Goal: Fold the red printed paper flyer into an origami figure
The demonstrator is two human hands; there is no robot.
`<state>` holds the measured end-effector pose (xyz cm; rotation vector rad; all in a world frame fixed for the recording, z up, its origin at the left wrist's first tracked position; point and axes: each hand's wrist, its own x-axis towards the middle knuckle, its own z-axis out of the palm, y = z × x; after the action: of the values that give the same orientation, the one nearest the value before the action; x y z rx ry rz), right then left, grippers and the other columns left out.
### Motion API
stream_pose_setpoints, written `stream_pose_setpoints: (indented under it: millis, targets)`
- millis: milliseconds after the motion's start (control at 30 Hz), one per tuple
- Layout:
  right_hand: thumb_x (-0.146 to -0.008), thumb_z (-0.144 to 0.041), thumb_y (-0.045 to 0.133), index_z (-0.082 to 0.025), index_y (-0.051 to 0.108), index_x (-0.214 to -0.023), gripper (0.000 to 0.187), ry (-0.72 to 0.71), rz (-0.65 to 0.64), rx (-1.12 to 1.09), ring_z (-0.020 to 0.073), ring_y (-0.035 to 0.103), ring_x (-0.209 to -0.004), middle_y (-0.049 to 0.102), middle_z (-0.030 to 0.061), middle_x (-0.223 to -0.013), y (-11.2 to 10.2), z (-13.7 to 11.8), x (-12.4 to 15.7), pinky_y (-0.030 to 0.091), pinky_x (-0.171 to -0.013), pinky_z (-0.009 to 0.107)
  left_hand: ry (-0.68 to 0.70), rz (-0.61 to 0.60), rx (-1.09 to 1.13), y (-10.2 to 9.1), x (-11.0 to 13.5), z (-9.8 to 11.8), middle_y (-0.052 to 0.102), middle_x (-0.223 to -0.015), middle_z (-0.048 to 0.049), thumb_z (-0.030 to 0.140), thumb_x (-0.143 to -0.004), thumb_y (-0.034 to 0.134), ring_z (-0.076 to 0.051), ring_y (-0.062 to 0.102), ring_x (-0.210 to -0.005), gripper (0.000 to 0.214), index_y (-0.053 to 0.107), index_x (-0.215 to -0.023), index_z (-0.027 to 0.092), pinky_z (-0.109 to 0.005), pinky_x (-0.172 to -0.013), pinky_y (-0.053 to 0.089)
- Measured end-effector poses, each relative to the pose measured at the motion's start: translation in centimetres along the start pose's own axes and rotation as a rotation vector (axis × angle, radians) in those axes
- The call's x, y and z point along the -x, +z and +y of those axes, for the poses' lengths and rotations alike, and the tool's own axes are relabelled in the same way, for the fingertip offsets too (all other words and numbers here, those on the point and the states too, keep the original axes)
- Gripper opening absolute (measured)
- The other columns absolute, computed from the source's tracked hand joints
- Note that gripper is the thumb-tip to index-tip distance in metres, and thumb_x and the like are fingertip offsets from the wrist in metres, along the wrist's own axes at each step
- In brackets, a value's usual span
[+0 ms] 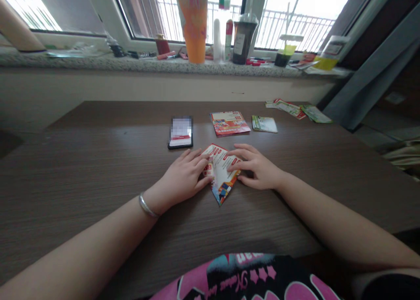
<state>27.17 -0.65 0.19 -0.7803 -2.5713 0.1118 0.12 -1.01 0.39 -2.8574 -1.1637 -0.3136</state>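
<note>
A folded printed flyer (221, 177) in red, white and blue lies on the dark wooden table (98, 160) in front of me. My left hand (182, 177) rests on its left side with fingers stretched over the paper, a silver bangle on the wrist. My right hand (256, 166) presses its right side, fingers laid flat on the fold. Both hands press the paper down against the table.
A phone (180, 132) lies just beyond the flyer. Further back lie a red leaflet (229, 122), a green one (264, 124) and more leaflets (295, 109) at the far right. The stone windowsill (131, 64) carries an orange cup (195, 26), a dark drink (243, 39) and small bottles.
</note>
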Motion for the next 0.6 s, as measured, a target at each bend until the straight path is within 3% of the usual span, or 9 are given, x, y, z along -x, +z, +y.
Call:
stream_pose_setpoints:
  millis: [200, 400, 600]
  targets:
    - [-0.082, -0.03, 0.063, -0.027, 0.067, -0.11, 0.029, -0.072, -0.082, 0.012, 0.0259, 0.038, -0.133, 0.057, 0.0048, -0.131, 0.0, -0.2, -0.4, 0.038, -0.106, 0.049, -0.032, -0.001, -0.012, 0.9, 0.2, -0.1, 0.04, -0.147, -0.0111, 0.054, -0.091, 0.046, -0.03, 0.036, -0.134, 0.058, 0.043, -0.139, 0.022, -0.052, -0.113, 0.026]
    - [-0.085, -0.033, 0.059, -0.024, 0.064, -0.117, 0.033, -0.067, -0.115, 0.022, 0.0245, 0.042, -0.13, 0.058, 0.0049, -0.13, 0.0, -0.2, -0.4, 0.038, -0.107, 0.047, 0.077, 0.06, 0.046, -0.1, -0.1, 0.9, 0.055, -0.127, -0.0083, 0.037, -0.093, 0.047, -0.026, 0.046, -0.122, 0.031, 0.061, -0.117, 0.022, -0.044, -0.107, 0.036]
    - [-0.089, -0.041, 0.055, -0.021, 0.063, -0.12, 0.038, -0.011, -0.119, 0.096, 0.0256, 0.049, -0.12, 0.062, 0.0091, -0.12, 0.4, -0.3, -0.5, 0.042, -0.103, 0.046, 0.147, 0.026, 0.049, -0.6, -0.1, 2.0, 0.058, -0.115, -0.0082, 0.039, -0.093, 0.047, -0.027, 0.05, -0.115, 0.029, 0.062, -0.113, 0.024, -0.046, -0.101, 0.039]
